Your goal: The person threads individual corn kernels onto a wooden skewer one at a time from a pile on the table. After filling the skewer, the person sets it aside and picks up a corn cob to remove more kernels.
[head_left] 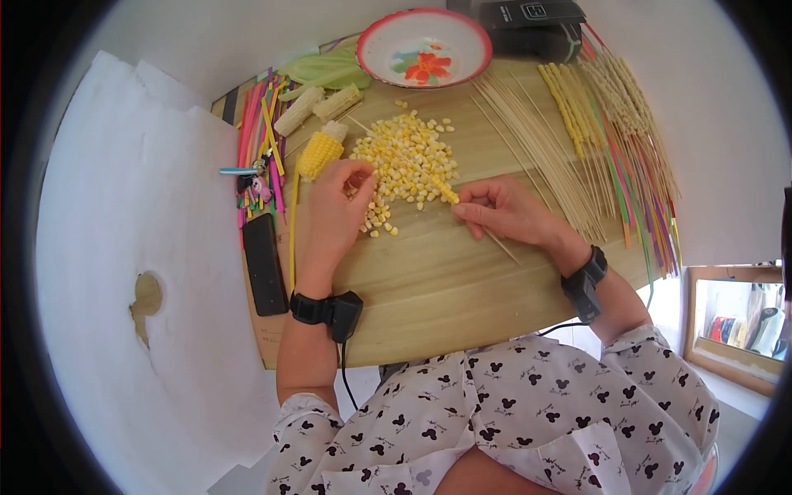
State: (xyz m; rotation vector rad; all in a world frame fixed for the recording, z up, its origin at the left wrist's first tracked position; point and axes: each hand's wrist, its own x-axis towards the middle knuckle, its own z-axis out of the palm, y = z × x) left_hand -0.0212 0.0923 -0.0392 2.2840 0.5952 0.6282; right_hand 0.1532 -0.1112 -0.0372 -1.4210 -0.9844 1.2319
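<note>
Between the fingers and thumb of my right hand is a thin wooden skewer, its bare end sticking out toward me. Yellow corn kernels are threaded on the skewer's other part, beyond the fingertips. My left hand is closed in a pinch at the left edge of a pile of loose corn kernels; whatever its fingertips hold is too small to make out. Just above that hand lies a partly stripped corn cob.
Two bare cobs and green husks lie behind, beside a red-rimmed enamel bowl. Bare skewers and kernel-threaded skewers spread to the right. A black phone and coloured sticks are on the left.
</note>
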